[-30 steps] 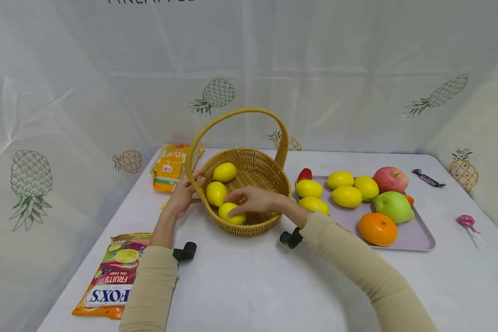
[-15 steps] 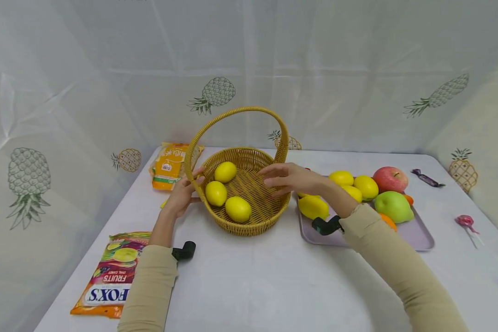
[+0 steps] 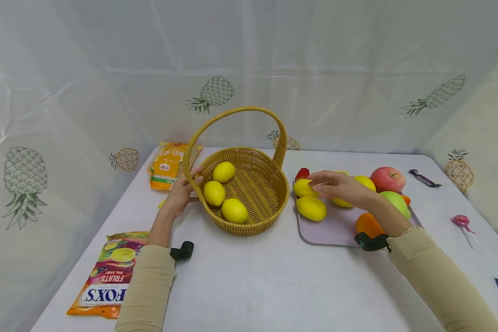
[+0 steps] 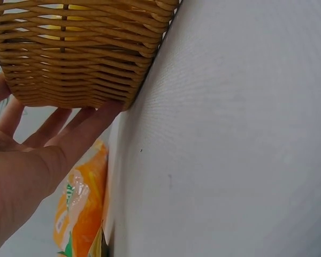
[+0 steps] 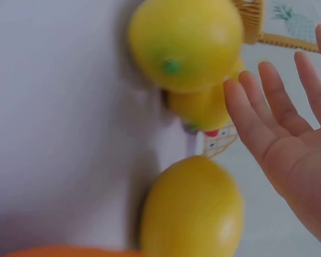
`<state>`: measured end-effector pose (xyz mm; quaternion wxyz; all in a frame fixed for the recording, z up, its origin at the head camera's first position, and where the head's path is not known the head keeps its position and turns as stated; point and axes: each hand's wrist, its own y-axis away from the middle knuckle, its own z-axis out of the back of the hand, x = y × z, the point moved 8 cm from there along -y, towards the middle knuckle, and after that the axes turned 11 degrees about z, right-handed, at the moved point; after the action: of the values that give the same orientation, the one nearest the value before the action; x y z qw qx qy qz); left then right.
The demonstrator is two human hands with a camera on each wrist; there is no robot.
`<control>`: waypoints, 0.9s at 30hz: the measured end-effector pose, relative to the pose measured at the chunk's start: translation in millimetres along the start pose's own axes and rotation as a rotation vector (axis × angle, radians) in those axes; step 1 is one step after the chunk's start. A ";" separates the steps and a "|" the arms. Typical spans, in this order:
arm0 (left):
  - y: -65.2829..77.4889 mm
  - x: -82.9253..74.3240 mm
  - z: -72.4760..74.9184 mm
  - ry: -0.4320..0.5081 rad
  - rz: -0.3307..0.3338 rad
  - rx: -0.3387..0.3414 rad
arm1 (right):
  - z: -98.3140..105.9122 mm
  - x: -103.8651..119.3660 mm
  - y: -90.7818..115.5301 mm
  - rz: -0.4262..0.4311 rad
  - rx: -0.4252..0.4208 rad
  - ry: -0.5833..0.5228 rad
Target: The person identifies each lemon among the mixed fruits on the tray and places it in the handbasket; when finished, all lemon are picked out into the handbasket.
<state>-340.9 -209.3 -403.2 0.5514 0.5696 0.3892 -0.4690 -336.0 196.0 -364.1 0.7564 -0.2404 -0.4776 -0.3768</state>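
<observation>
A woven basket [image 3: 255, 228] with a tall handle stands mid-table, with several yellow lemons [image 3: 234, 211] along its left side. My left hand [image 3: 177, 198] is at the basket's left side by the foot of the handle. In the left wrist view its fingers [image 4: 83, 131] reach out nearly straight against the basket's lower wall. My right hand [image 3: 344, 188] hovers over a lilac tray [image 3: 328, 235], holding nothing. Its fingertips are right above a lemon [image 3: 304, 188], and another lemon [image 3: 311, 209] lies just in front. The right wrist view shows these fingers spread beside the lemons.
Also on the tray are a red apple [image 3: 388, 180], a green fruit [image 3: 396, 203] and an orange [image 3: 368, 225]. Candy bags, one orange [image 3: 166, 168] and one FOX'S [image 3: 109, 276], lie left. Farther right are a lollipop [image 3: 461, 221] and wrapped candy [image 3: 424, 178].
My right hand has let go of a lemon in the basket and moved right, out over the tray. The left hand has stayed at the basket.
</observation>
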 end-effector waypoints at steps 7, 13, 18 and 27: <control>0.1 0.4 0.3 -0.001 0.003 0.000 | -9.9 -11.0 16.5 0.005 0.042 0.137; 0.5 0.9 0.6 -0.008 -0.001 -0.013 | -19.7 -13.8 16.7 0.072 0.061 0.291; 2.5 1.3 1.2 -0.007 -0.003 -0.015 | -22.5 -14.2 15.7 0.067 0.061 0.309; 2.7 -0.3 0.0 0.001 -0.010 -0.010 | -7.9 5.3 21.3 0.017 0.022 0.252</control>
<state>-338.4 -209.4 -402.3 0.5519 0.5651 0.3947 -0.4694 -313.3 201.2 -362.7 0.8163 -0.1871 -0.3805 -0.3923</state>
